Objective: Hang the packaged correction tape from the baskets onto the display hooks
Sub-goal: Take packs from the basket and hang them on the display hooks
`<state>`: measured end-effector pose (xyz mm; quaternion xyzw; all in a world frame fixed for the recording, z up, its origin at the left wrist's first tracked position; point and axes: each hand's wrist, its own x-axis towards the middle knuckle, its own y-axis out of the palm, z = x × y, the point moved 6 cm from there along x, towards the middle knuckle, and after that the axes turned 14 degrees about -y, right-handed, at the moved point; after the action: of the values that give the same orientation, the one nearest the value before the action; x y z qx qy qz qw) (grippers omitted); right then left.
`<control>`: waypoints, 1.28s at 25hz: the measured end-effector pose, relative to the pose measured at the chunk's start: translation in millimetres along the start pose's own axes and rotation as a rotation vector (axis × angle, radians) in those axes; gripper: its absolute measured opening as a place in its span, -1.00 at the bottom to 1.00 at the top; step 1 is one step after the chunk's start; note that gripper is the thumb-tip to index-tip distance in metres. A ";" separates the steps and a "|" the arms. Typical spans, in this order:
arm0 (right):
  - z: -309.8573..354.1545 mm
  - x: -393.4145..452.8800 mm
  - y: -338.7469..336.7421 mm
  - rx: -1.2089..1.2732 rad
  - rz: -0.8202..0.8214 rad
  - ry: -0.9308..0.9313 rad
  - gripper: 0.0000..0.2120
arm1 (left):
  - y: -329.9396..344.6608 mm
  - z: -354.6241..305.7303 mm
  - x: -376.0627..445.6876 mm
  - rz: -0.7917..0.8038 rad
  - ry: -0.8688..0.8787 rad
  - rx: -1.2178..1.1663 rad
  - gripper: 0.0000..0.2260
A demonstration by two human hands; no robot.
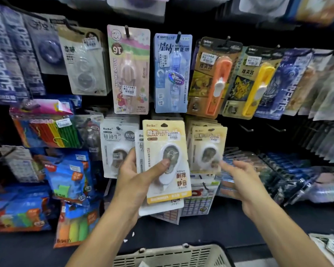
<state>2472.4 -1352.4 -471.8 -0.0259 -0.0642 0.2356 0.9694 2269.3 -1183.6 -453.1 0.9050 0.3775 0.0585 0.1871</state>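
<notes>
- We see the left hand (137, 178) holding a small stack of carded correction tape: a yellow-carded pack (166, 160) in front, a white-carded pack (141, 151) tucked behind it
- Left thumb pressed on the clear blister over the white dispenser of the yellow-carded pack; the other fingers wrap round the back of the stack, only their tips showing at its left edge
- The held stack stands upright, raised in front of the lower row of the display; its hang hole at the top is not on any hook
- Right hand (239, 182) is empty, fingers loosely spread and motion-blurred, palm turned towards the left
- Just beyond the right fingertips hangs a row of matching yellow-carded tapes (208, 145) on a peg; we cannot tell whether the fingertips touch the front card
- Behind the left fingers hangs a row of white-carded tapes (115, 147)
- Above the held stack, upper row: a pink My Melody pack (130, 70), a blue correction tape pack (172, 74), then an orange clip dispenser (216, 81) and a yellow one (253, 87) above the right fingers
- Below both wrists, at the bottom edge, the rim of a beige slotted basket (174, 255); its contents are out of view
</notes>
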 end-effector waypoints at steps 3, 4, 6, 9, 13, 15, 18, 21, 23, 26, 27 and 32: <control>12.3 -27.1 44.1 0.112 0.330 -0.161 -0.43 | 12.7 3.7 -0.1 0.011 0.035 0.102 -0.50; 16.7 -36.1 55.5 0.139 0.406 -0.201 -0.50 | 17.6 4.2 -0.1 0.027 0.043 0.129 -0.51; 21.8 -36.3 57.9 0.206 0.354 -0.238 -0.59 | 22.3 4.0 1.6 0.041 0.036 0.134 -0.57; 23.4 -18.7 27.9 0.286 0.123 -0.167 -0.74 | 19.7 0.1 5.5 0.018 0.034 0.095 -0.64; 26.2 -8.8 -1.0 0.062 0.107 -0.215 -0.76 | 16.5 -2.3 6.1 -0.029 0.019 0.080 -0.67; 27.2 -6.4 -0.2 0.010 0.131 -0.265 -0.74 | 14.0 -2.0 7.8 -0.052 0.013 0.043 -0.67; 24.4 2.3 4.4 -0.027 0.099 -0.243 -0.69 | 14.0 -0.6 7.8 -0.073 -0.005 0.031 -0.72; 7.0 0.8 10.4 -0.042 0.090 -0.037 -0.35 | 16.7 0.0 9.0 -0.070 0.003 0.027 -0.75; 8.0 -11.3 31.2 -0.079 0.234 -0.140 -0.25 | 20.0 2.0 11.6 -0.055 0.010 0.005 -0.75; 13.7 -37.3 69.2 0.161 0.475 -0.269 -0.26 | 35.5 8.6 14.0 0.061 -0.017 0.077 -0.72; 14.1 -36.0 71.3 0.202 0.447 -0.312 -0.30 | 38.4 9.9 14.4 0.074 -0.009 0.140 -0.76; 14.6 -12.3 30.0 0.241 0.166 -0.312 -0.32 | 3.7 -16.9 13.8 -0.384 0.251 0.759 -0.79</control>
<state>2446.0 -1331.1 -461.1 0.1219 -0.1826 0.3219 0.9210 2277.3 -1171.3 -436.6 0.8091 0.5531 -0.0108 -0.1983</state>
